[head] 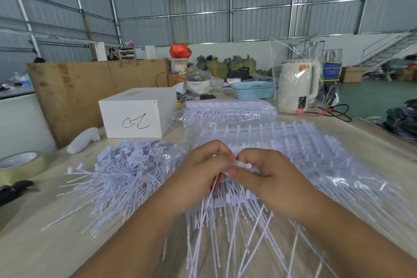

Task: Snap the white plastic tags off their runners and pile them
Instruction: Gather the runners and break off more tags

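**Hands pinch a tag strip over the bench**

Hands meet at the middle of the table (pixel 33 253). The left hand (pixel 198 178) has its fingers curled in, thumb and fingertips pinching white plastic tags whose thin tails hang down below the palm. The right hand (pixel 268 178) is curled too, thumb and forefinger nipping the short white runner (pixel 244 166) that bridges the gap between the two hands. Both grips are tight and narrow; the knuckles nearly touch.

Under and beyond the hands lies a broad sheet of unbroken tag strips (pixel 293 142), row upon row, partly under clear wrapping, with long tails fanning toward the near edge of the table. To the left of the hands sits the pile of loose tags (pixel 117 171), heads bunched at the far side and tails splayed out toward the near left. A second wrapped bundle of strips (pixel 228 108) rests farther back.

Behind the pile stands a white box (pixel 135 117) with a black scribble on its front. A roll of tape (pixel 20 165) lies at the left edge, a dark tool (pixel 15 189) just in front of it. Farther back are a blue basket (pixel 253 90) and a white kettle (pixel 295 88) inside a clear bag.
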### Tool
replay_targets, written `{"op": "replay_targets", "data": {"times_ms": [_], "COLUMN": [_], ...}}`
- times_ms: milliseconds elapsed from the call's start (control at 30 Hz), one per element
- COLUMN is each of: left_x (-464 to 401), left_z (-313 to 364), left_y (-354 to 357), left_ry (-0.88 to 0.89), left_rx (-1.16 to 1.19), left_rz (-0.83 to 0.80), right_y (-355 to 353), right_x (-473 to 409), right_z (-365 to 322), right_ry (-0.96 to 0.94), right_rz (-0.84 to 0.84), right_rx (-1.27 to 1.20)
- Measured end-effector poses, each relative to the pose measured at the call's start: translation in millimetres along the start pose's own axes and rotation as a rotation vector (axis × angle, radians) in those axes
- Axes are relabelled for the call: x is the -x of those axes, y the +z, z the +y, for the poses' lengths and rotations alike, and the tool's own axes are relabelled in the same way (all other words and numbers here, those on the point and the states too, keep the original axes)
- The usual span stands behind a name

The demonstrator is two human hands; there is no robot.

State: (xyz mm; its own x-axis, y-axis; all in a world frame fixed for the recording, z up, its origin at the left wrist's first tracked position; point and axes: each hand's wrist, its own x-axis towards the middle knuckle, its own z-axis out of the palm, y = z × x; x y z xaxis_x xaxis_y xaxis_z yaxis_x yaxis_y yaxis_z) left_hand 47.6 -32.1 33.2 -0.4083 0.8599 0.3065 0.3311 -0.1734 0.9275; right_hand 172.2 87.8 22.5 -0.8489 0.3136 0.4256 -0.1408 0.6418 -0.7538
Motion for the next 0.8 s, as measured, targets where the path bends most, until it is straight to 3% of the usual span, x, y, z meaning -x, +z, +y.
{"op": "replay_targets", "data": {"times_ms": [167, 300, 433, 533, 633, 800], "left_x": [-2, -5, -8, -9, -11, -18], "left_z": [-4, -6, -9, -9, -10, -16], "left_y": [1, -6, -12, -7, -2, -4], "left_ry": [0.033, -0.003, -0.045, -0.067, -0.108, -0.219], "left_rx": [-0.107, -0.147, -0.087, -0.029, 0.133, 0.319], "left_rz": [0.012, 0.121, 0.217, 0.264, 0.363, 0.55], "right_y": [4, 3, 2, 4, 8, 12], "right_x": [1, 0, -2, -3, -5, 0], "right_z": [0, 4, 9, 10, 5, -7], "right_ry": [0.001, 0.026, 0.137, 0.121, 0.07, -0.12], "right_rz": [-0.058, -0.056, -0.074, -0.028, 0.066, 0.147], "right_rx": [-0.01, 0.085, 0.122, 0.162, 0.237, 0.599]}}
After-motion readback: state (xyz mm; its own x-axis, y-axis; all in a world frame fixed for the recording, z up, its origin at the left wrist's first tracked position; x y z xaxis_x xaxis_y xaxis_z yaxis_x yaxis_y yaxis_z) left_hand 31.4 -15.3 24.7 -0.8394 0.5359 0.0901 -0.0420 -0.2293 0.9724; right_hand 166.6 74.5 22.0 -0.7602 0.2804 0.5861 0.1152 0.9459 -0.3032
